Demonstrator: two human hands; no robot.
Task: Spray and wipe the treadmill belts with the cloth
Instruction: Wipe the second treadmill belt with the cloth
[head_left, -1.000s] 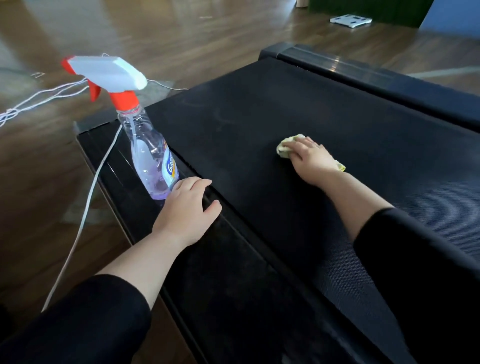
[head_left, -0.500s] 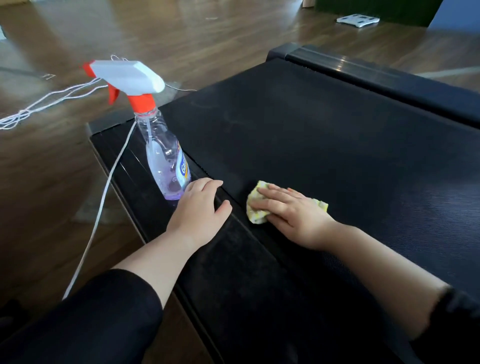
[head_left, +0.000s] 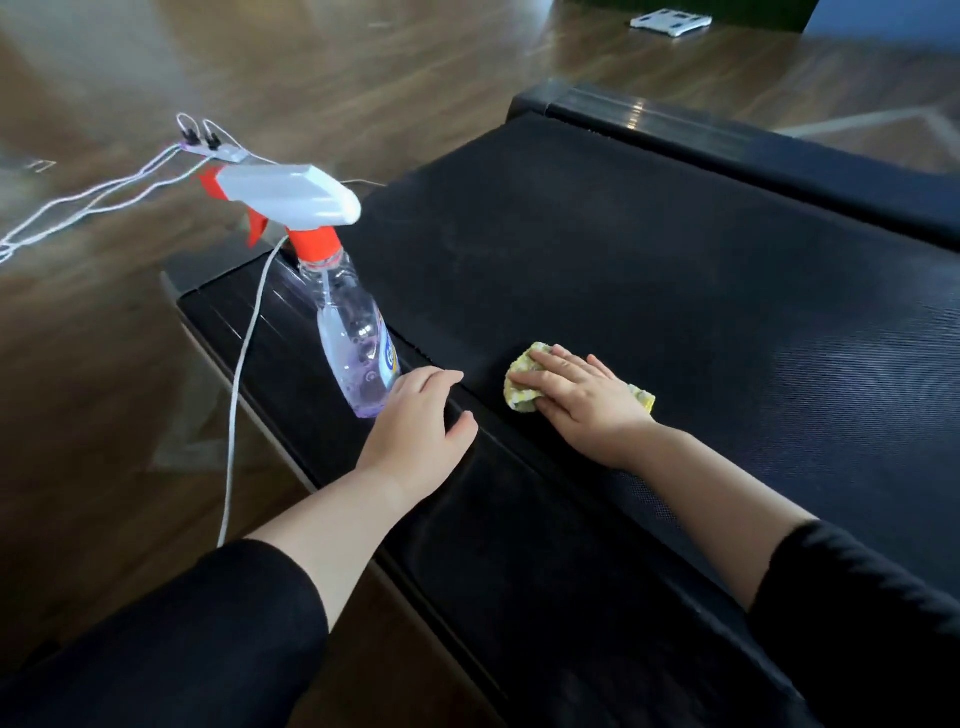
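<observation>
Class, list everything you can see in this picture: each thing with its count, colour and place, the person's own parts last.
black textured treadmill belt: one, black, centre and right.
black treadmill side rails: two, black, either side of the belt.
clear plastic spray bottle with white-and-red trigger: one, purple liquid, upright on the left rail.
crumpled yellow cloth: one, yellow, on the belt under the right hand.
thin white cable: one strand, white, crossing the left rail onto the floor.
flat white object: one, white, floor at top edge.
brown wooden floor: one, brown, around the treadmill.
black sleeves: two, black, bottom corners.
left hand: one, on the left rail beside the bottle.
right hand: one, fingers flat on the cloth.
</observation>
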